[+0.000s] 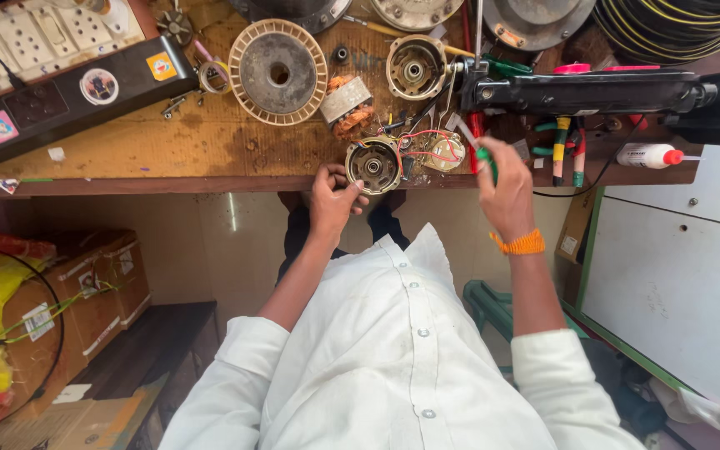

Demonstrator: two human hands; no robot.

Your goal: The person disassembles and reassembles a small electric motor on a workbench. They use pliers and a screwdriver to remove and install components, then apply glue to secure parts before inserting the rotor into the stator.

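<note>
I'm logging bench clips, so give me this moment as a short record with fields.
Setting: wooden workbench seen from above
Left hand: grips round motor housing at bench edge
Right hand: holds green-handled tool, tip toward red wires
Nearby: cream fan wheel, copper winding, second housing, glue bottle

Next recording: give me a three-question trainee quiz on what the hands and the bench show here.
1. True or false: the left hand rests against the round motor housing at the bench edge.
2. The right hand holds a tool with a handle of which colour? A red, B green, C black.
3. Fill in: the wrist of the right hand wears an ______ band.

Key: 1 true; 2 B; 3 orange.
</note>
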